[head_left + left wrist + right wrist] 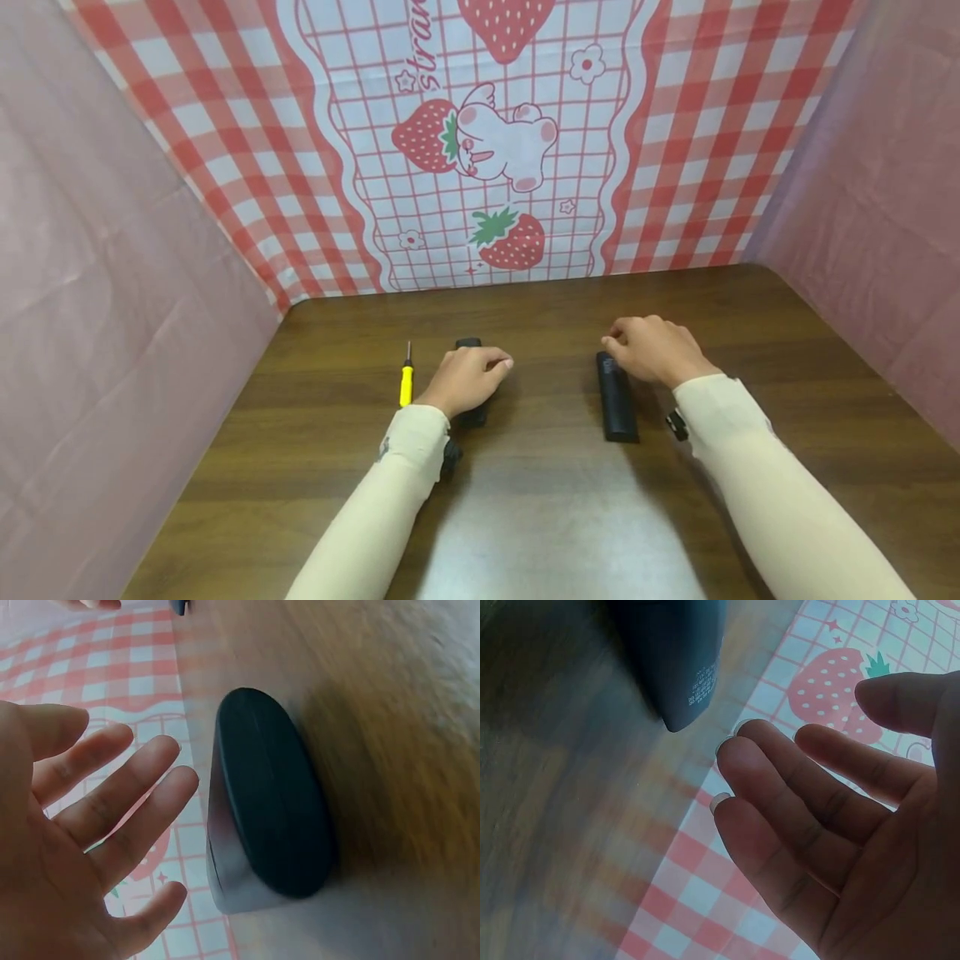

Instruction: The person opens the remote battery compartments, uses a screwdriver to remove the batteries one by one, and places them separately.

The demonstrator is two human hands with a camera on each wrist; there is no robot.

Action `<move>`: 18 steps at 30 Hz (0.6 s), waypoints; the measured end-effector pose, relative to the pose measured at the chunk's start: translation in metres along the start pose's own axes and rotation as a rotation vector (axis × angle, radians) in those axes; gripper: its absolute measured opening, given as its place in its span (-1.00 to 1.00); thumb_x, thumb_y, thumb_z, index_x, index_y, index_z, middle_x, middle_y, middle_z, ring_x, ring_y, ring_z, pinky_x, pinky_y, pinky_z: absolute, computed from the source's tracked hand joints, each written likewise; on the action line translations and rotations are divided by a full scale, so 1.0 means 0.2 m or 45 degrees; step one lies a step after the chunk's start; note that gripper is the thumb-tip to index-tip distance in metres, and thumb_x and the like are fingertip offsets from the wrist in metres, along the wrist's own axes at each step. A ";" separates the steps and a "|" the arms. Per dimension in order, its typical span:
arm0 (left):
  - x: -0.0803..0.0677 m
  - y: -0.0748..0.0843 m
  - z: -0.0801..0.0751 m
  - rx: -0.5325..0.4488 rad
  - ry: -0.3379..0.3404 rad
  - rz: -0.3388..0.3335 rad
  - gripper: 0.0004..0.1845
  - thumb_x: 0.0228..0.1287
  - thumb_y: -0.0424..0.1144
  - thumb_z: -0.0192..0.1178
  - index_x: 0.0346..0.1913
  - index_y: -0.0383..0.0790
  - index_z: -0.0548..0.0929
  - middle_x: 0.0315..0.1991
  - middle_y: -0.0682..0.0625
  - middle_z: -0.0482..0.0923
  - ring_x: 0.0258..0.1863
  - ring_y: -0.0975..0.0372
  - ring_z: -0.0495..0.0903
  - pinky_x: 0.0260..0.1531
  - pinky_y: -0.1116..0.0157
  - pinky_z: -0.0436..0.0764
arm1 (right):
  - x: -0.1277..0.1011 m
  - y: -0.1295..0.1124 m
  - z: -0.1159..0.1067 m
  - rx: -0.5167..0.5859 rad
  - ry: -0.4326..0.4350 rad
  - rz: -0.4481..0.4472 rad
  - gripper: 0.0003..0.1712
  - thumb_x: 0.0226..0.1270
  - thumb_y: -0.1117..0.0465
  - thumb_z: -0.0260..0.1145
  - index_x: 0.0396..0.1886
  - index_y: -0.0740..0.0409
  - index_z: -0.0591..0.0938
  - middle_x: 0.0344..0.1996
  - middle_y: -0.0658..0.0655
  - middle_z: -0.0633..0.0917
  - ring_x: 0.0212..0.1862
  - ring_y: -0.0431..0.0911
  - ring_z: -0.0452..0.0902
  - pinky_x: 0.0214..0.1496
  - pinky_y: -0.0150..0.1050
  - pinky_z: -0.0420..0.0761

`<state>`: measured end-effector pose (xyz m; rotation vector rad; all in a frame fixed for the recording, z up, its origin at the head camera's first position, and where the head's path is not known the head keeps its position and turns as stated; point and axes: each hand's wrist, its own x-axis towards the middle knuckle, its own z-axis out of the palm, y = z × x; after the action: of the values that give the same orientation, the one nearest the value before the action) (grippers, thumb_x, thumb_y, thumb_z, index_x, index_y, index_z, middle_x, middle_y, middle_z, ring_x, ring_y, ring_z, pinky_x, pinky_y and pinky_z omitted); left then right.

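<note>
Two long black objects with rounded ends lie apart on the wooden table; their exact kind is unclear. My left hand (465,375) is over the left black object (472,415), hiding its middle in the head view. In the left wrist view, loosely bent fingers (124,795) hold nothing and stand beside that object's oval end. My right hand (654,350) is at the far end of the right black object (617,404), which bears small pale print. Seen from the right wrist, its fingers are relaxed, apart from the object and without anything in them.
A screwdriver (406,385) with a yellow handle lies left of the left hand, its tip pointing away. Behind the table (540,483) hangs a red-and-white checked cloth (697,150) with strawberries. Pink cloth walls (112,250) stand on both sides.
</note>
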<state>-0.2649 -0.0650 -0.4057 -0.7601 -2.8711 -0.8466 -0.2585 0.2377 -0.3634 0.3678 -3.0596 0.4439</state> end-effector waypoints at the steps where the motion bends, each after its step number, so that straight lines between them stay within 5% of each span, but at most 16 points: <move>1: 0.00 0.00 0.01 0.010 -0.001 0.006 -0.64 0.55 -0.01 0.04 0.12 -0.09 0.72 0.00 0.09 0.71 0.00 0.22 0.65 0.15 0.10 0.50 | 0.00 0.00 0.00 -0.001 0.000 0.001 -0.48 0.49 -0.08 0.18 0.17 0.23 0.63 -0.01 0.26 0.71 -0.12 0.07 0.64 -0.05 0.21 0.55; 18: 0.02 0.09 0.12 -0.051 -0.005 0.080 -0.67 0.53 0.01 0.06 0.05 -0.03 0.76 -0.07 0.16 0.72 -0.11 0.32 0.66 -0.05 0.18 0.60 | -0.07 0.00 0.05 0.013 0.017 0.019 -0.53 0.49 -0.06 0.20 0.13 0.18 0.66 -0.05 0.23 0.72 -0.14 0.06 0.64 -0.09 0.19 0.56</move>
<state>-0.2571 -0.0377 -0.4167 -0.8521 -2.8249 -0.8982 -0.2450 0.2387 -0.3734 0.3408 -3.0501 0.4607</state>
